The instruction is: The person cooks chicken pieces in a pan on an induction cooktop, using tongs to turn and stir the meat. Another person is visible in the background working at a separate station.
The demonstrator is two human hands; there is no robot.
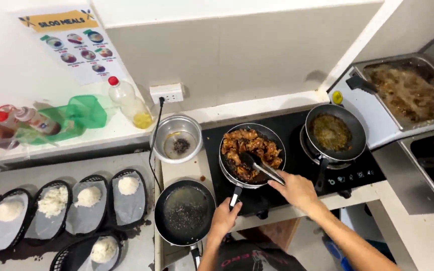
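Left hand: fingers closed around the handle of the meat pan, at the front edge of the black hob.

Right hand: closed on metal tongs. Tong tips lie among the browned, glazed meat pieces in the pan, toward its front half. Hand sits just beyond the pan's front-right rim.

Meat pan: on the left burner of the hob. Handle points toward the person.

Second pan: on the right burner, holding dark oily residue. Its handle also points to the front edge. Well apart from both hands.

Empty pan: on the worktop just left of the hob's front corner, beside the left hand, not touching it. Dark specks on its bottom.

Steel bowl: behind the empty pan, near the hob's back-left corner; small dark heap inside.

Oil bottle: red cap, on the ledge at the wall, next to a socket.

Baskets: five black ones, paper-lined, each with a mound of white rice, on the lower counter at left.

Fryer tray: far right, behind the hob, with brown contents.
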